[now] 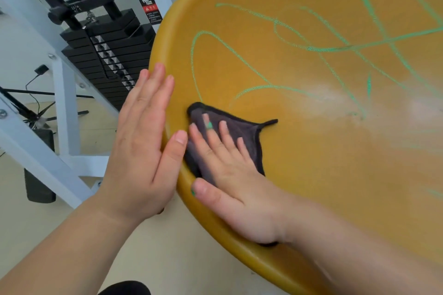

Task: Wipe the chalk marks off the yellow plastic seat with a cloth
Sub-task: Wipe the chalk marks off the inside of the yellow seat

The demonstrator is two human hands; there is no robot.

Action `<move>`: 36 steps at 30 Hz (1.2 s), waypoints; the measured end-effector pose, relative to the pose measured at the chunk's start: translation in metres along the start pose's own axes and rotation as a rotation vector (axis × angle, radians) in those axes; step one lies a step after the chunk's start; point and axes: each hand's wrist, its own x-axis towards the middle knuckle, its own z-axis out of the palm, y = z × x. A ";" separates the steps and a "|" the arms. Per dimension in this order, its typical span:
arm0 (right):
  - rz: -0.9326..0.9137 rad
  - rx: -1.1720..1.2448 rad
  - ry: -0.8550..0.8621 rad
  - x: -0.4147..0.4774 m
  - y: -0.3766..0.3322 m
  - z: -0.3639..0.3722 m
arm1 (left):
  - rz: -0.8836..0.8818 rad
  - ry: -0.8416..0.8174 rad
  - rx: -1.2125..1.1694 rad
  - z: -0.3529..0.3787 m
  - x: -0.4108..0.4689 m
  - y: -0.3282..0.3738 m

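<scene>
The yellow plastic seat (pixel 311 151) fills the right side of the head view. Green chalk marks (pixel 335 48) loop across its upper part, and a pale smeared patch lies right of centre. A dark grey cloth (pixel 242 127) lies flat on the seat near its left rim. My right hand (pixel 227 175) presses on the cloth with straight, spread fingers; green chalk stains one fingertip and the thumb. My left hand (pixel 143 141) rests flat against the outside of the seat's left rim, fingers straight and together.
A white-framed weight machine (pixel 64 108) with a black weight stack (pixel 112 55) stands to the left of the seat. A cable and a small plug (pixel 41 70) hang behind the frame. Beige floor (pixel 167 258) lies below the seat's rim.
</scene>
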 end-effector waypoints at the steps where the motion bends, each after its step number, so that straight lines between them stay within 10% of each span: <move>1: -0.032 0.001 -0.018 -0.003 0.002 -0.001 | -0.003 0.009 0.007 0.001 0.001 0.000; 9: 0.426 -0.158 0.070 -0.016 0.077 -0.028 | 0.000 0.008 0.065 0.003 0.001 0.002; 17: -0.012 -0.050 -0.079 -0.021 0.008 -0.002 | -0.004 0.037 0.057 0.005 0.003 0.002; 25: 0.656 -0.223 0.137 -0.034 0.104 -0.043 | 0.002 -0.029 0.082 0.000 -0.002 0.002; 32: 0.102 -0.023 -0.014 -0.026 0.001 0.007 | 0.016 0.028 0.049 0.003 0.001 0.006; 36: 0.277 -0.247 0.038 -0.041 0.072 -0.017 | 0.002 0.053 0.048 0.003 0.002 0.004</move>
